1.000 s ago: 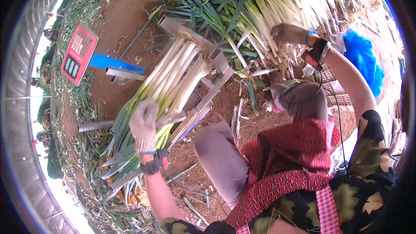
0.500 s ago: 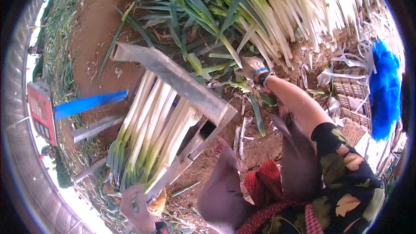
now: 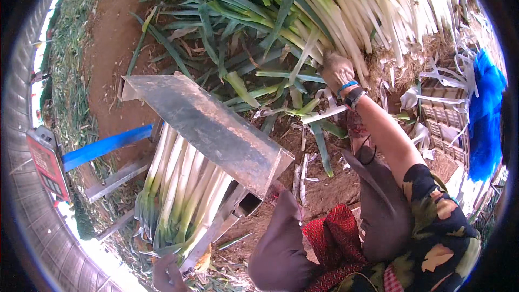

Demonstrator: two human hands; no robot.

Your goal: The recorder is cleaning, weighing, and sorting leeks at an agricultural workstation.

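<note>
Reddish-brown dirt floor point(image 3: 111, 48) beside a greyish ribbed wall point(image 3: 30, 211).

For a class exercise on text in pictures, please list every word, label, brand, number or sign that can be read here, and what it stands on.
Red panel by the blue bar: pale markings, too small and blurred to read.
Metal frame: no lettering to be made out.
Plastic crate: none to be made out.
So there is no readable text.

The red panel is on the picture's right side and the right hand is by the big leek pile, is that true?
No, the head view shows the red panel on the left side. The right hand is indeed by the big leek pile.
</note>
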